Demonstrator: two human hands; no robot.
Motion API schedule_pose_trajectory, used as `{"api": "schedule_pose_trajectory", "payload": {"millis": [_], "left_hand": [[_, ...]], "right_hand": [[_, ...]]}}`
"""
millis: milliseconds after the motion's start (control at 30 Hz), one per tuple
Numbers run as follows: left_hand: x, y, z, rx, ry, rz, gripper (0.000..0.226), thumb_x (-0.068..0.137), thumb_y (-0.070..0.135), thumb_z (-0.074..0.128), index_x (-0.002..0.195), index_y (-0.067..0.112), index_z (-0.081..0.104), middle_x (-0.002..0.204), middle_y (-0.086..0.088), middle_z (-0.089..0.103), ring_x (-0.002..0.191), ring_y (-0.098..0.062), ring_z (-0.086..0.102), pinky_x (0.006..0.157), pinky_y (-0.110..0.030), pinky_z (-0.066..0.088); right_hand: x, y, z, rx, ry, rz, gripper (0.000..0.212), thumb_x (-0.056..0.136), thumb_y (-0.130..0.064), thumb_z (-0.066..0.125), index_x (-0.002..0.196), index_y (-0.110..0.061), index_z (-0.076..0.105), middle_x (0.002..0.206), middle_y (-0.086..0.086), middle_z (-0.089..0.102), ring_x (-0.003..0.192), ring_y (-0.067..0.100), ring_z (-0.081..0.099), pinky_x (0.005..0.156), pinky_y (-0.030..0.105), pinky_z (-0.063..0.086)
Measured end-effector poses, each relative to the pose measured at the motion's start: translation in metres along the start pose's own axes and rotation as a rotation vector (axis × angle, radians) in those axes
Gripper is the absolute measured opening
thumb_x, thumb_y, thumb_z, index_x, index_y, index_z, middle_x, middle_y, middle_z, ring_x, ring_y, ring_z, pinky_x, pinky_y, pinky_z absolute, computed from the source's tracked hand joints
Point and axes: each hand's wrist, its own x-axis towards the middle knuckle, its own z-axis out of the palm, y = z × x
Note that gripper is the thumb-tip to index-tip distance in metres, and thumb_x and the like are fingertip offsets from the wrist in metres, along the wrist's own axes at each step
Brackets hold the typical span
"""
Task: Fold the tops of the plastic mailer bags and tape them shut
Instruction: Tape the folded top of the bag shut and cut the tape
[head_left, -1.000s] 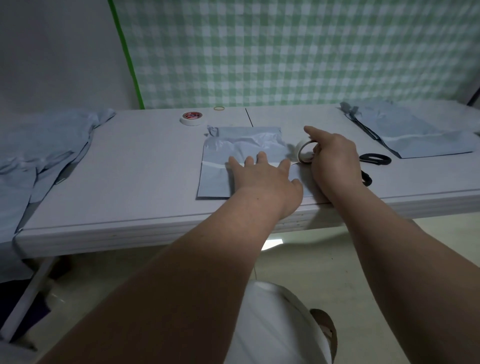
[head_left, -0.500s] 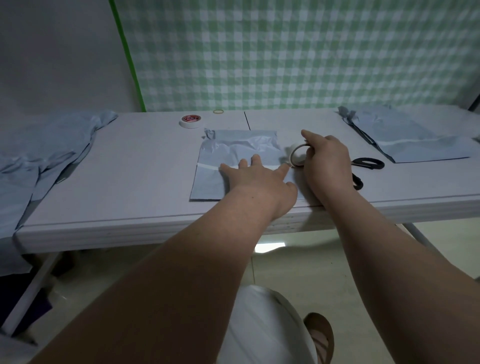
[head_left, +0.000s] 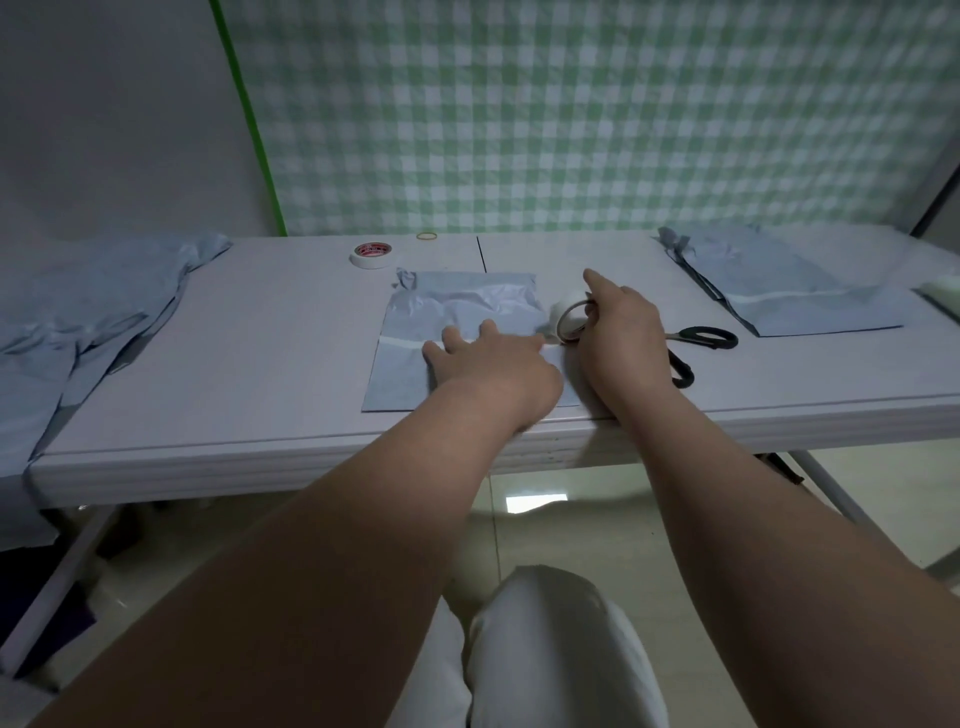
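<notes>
A pale blue plastic mailer bag (head_left: 410, 332) lies flat in the middle of the white table (head_left: 260, 364), its crumpled top folded down over a white strip. My left hand (head_left: 493, 364) presses flat on the fold with straight fingers. Just right of the bag, my right hand (head_left: 623, 332) grips a roll of clear tape (head_left: 569, 319) held on edge at the bag's right side, index finger pointing up. Where the tape's free end lies is hidden by my hands.
Black scissors (head_left: 701, 340) lie right of my right hand. A second tape roll with a red label (head_left: 370, 254) and a rubber band (head_left: 426, 236) sit at the back. More mailer bags lie at right (head_left: 789, 301) and in a heap at left (head_left: 93, 312).
My right hand has tilted the tape roll and shifted slightly at the bag's right edge. My left hand stays pressed on the fold.
</notes>
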Motion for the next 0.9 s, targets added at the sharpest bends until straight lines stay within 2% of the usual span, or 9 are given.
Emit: {"api": "schedule_pose_trajectory", "payload": {"millis": [67, 133, 233, 367, 433, 533, 633, 800, 900], "left_hand": [[0.007, -0.002, -0.005, -0.091, 0.207, 0.036, 0.043, 0.091, 0.026, 0.044, 0.134, 0.026, 0.049, 0.144, -0.010, 0.041, 0.134, -0.034, 0.031, 0.105, -0.043, 0.029], [0.016, -0.001, -0.013, -0.267, 0.370, 0.117, 0.039, 0.090, 0.018, 0.052, 0.128, 0.018, 0.055, 0.132, -0.008, 0.054, 0.124, -0.028, 0.046, 0.095, -0.033, 0.038], [0.025, 0.005, -0.023, -0.450, 0.362, 0.180, 0.041, 0.086, 0.027, 0.065, 0.126, 0.016, 0.061, 0.123, -0.004, 0.064, 0.117, -0.019, 0.054, 0.094, -0.025, 0.038], [0.030, 0.004, -0.017, -0.579, 0.362, 0.166, 0.014, 0.081, 0.027, 0.071, 0.088, 0.015, 0.074, 0.086, 0.000, 0.070, 0.082, -0.015, 0.059, 0.066, -0.023, 0.037], [0.034, 0.000, -0.007, -0.645, 0.392, 0.132, 0.009, 0.081, 0.022, 0.070, 0.082, 0.013, 0.072, 0.079, -0.003, 0.068, 0.079, -0.020, 0.061, 0.065, -0.027, 0.039], [0.038, -0.007, 0.002, -0.961, 0.377, 0.052, 0.010, 0.082, 0.017, 0.069, 0.073, 0.013, 0.068, 0.072, -0.007, 0.067, 0.070, -0.024, 0.066, 0.075, -0.034, 0.052], [0.041, -0.010, 0.002, -1.203, 0.295, 0.006, 0.015, 0.085, 0.010, 0.067, 0.072, 0.013, 0.062, 0.072, -0.003, 0.062, 0.064, -0.013, 0.062, 0.076, -0.028, 0.056], [0.046, -0.014, 0.001, -1.387, 0.250, -0.037, 0.012, 0.087, 0.003, 0.063, 0.076, 0.009, 0.060, 0.088, -0.012, 0.062, 0.073, -0.015, 0.066, 0.067, -0.021, 0.058], [0.047, -0.016, -0.001, -1.456, 0.208, -0.047, 0.011, 0.088, 0.001, 0.060, 0.078, 0.006, 0.059, 0.088, -0.013, 0.061, 0.076, -0.017, 0.066, 0.066, -0.021, 0.058]], "right_hand": [[-0.001, -0.002, -0.001, 0.007, 0.016, -0.020, 0.051, 0.092, -0.002, 0.039, 0.141, -0.013, 0.041, 0.121, 0.017, 0.056, 0.113, 0.032, 0.049, 0.091, 0.034, 0.036], [-0.001, -0.002, -0.001, 0.002, 0.024, -0.059, 0.048, 0.093, -0.005, 0.039, 0.140, -0.011, 0.043, 0.119, 0.019, 0.057, 0.112, 0.034, 0.051, 0.090, 0.035, 0.036], [-0.001, -0.002, 0.000, 0.042, 0.038, -0.082, 0.044, 0.094, -0.009, 0.041, 0.138, -0.009, 0.046, 0.117, 0.019, 0.058, 0.110, 0.034, 0.052, 0.090, 0.036, 0.037], [-0.002, -0.003, -0.003, 0.160, 0.056, -0.058, 0.046, 0.090, -0.007, 0.047, 0.136, -0.011, 0.050, 0.119, 0.013, 0.060, 0.111, 0.029, 0.054, 0.096, 0.033, 0.038], [-0.003, 0.000, -0.007, 0.148, 0.122, -0.024, 0.047, 0.087, -0.005, 0.047, 0.133, -0.013, 0.054, 0.120, 0.010, 0.060, 0.110, 0.028, 0.053, 0.092, 0.032, 0.038], [-0.008, 0.012, -0.019, -0.132, 0.175, 0.085, 0.040, 0.088, -0.006, 0.044, 0.124, -0.013, 0.060, 0.122, 0.011, 0.059, 0.111, 0.033, 0.046, 0.082, 0.035, 0.036], [-0.013, 0.023, -0.033, -0.457, -0.009, 0.186, 0.030, 0.089, -0.007, 0.042, 0.111, -0.012, 0.061, 0.119, 0.011, 0.056, 0.112, 0.035, 0.043, 0.082, 0.035, 0.034], [-0.002, 0.025, -0.055, -0.380, -0.206, 0.264, 0.015, 0.085, -0.001, 0.044, 0.089, -0.009, 0.057, 0.114, 0.018, 0.058, 0.109, 0.035, 0.052, 0.077, 0.030, 0.036], [0.002, 0.025, -0.065, -0.502, -0.300, 0.273, 0.010, 0.087, -0.007, 0.046, 0.094, -0.009, 0.053, 0.115, 0.017, 0.057, 0.112, 0.035, 0.050, 0.087, 0.033, 0.039]]}}
